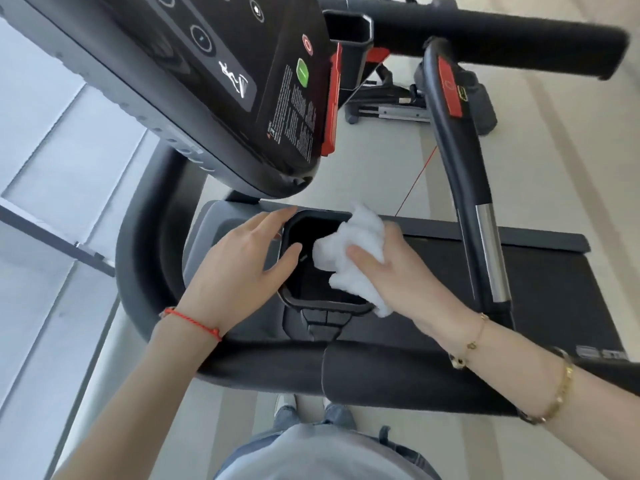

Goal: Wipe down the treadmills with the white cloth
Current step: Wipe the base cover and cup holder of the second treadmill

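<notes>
A crumpled white cloth [356,251] is bunched in my right hand [398,271], pressed against the right rim of the treadmill's black cup holder [301,299]. My left hand [242,268] lies flat on the grey tray at the holder's left edge, fingers apart, thumb over the rim. The treadmill's black console [221,74] with its green and red buttons tilts overhead at the upper left. A padded black handlebar [346,372] crosses the frame below my wrists.
A curved side handrail [460,161] with a red panel and chrome section rises at right, over the dark running belt [554,292]. Another black bar [485,32] and a machine base [398,109] stand beyond. Pale floor lies left and right. My shoes [287,407] show below.
</notes>
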### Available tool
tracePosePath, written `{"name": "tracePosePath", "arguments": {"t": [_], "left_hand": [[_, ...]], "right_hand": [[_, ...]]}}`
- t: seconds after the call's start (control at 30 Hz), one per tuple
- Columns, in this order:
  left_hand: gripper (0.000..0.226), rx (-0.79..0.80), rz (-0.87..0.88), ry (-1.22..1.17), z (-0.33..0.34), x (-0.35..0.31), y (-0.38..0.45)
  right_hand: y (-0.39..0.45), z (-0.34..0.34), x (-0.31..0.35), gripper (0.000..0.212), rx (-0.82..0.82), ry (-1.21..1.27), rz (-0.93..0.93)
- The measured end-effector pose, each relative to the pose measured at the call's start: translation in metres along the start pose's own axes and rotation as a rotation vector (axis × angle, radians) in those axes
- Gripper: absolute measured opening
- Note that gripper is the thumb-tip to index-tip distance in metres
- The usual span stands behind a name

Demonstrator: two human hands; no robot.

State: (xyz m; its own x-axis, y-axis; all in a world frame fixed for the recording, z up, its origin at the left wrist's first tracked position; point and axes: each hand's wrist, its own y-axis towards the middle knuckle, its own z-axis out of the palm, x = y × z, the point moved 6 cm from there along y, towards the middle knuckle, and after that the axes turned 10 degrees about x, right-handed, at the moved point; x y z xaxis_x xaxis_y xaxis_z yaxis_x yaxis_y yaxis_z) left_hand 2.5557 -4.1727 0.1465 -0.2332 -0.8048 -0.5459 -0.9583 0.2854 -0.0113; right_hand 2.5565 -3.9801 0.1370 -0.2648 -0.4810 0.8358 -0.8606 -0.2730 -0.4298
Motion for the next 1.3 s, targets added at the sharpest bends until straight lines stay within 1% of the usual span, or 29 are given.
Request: {"name": "tracePosePath", "arguments": {"t": [0.1,0.17,0.3,0.37,0.43,0.57,0.63,0.77,0.83,0.9,0.97,1.03,1.1,1.2,1.27,1.3], "left_hand": [[0.052,0.01,0.032,-0.042,0.001,0.005,0.003],[0.052,0.025,0.05,-0.075,0.002,0.008,0.003],[0.049,0.035,0.076,-0.11,0.006,0.011,0.003],[0.046,0.047,0.081,-0.127,0.008,0.012,0.005],[0.045,0.05,0.091,-0.143,0.009,0.013,0.006],[0.045,0.037,0.097,-0.156,0.01,0.012,0.005],[0.046,0.031,0.096,-0.147,0.009,0.011,0.003],[0.043,-0.007,0.095,-0.155,0.0,0.011,-0.003],[0.037,-0.027,0.086,-0.18,-0.005,0.012,-0.008],[0.033,-0.058,0.077,-0.194,-0.01,0.013,-0.013],[0.033,-0.077,0.063,-0.197,-0.012,0.012,-0.018],[0.034,-0.068,0.05,-0.205,-0.011,0.011,-0.022],[0.034,-0.057,0.041,-0.223,-0.009,0.01,-0.027],[0.032,-0.072,0.036,-0.222,-0.01,0.013,-0.032],[0.031,-0.097,0.018,-0.231,-0.013,0.017,-0.033],[0.03,-0.106,0.014,-0.244,-0.014,0.018,-0.034]], "right_hand": [[0.01,-0.007,0.011,0.044,-0.055,-0.094,-0.034],[0.0,-0.002,0.003,0.045,-0.068,-0.039,-0.008],[-0.029,0.022,-0.018,0.044,-0.023,0.143,0.014],[-0.024,0.019,-0.018,0.045,-0.049,0.147,0.045],[-0.009,0.009,-0.011,0.048,-0.091,0.042,0.07],[0.008,-0.006,0.006,0.047,-0.158,-0.129,-0.032],[0.003,-0.009,0.007,0.046,-0.159,-0.158,-0.09],[-0.029,-0.019,0.012,0.053,-0.139,-0.15,-0.251],[-0.048,-0.021,0.021,0.047,-0.07,-0.241,-0.341],[-0.063,-0.013,0.027,0.048,0.042,-0.362,-0.379],[-0.068,0.004,0.027,0.055,0.169,-0.468,-0.333],[-0.065,0.027,0.027,0.057,0.224,-0.587,-0.271],[-0.052,0.051,0.031,0.052,0.185,-0.722,-0.254],[-0.032,0.079,0.045,0.05,0.051,-0.931,-0.236],[-0.031,0.083,0.045,0.048,-0.014,-0.961,-0.246],[-0.034,0.081,0.043,0.046,-0.019,-0.949,-0.27]]}}
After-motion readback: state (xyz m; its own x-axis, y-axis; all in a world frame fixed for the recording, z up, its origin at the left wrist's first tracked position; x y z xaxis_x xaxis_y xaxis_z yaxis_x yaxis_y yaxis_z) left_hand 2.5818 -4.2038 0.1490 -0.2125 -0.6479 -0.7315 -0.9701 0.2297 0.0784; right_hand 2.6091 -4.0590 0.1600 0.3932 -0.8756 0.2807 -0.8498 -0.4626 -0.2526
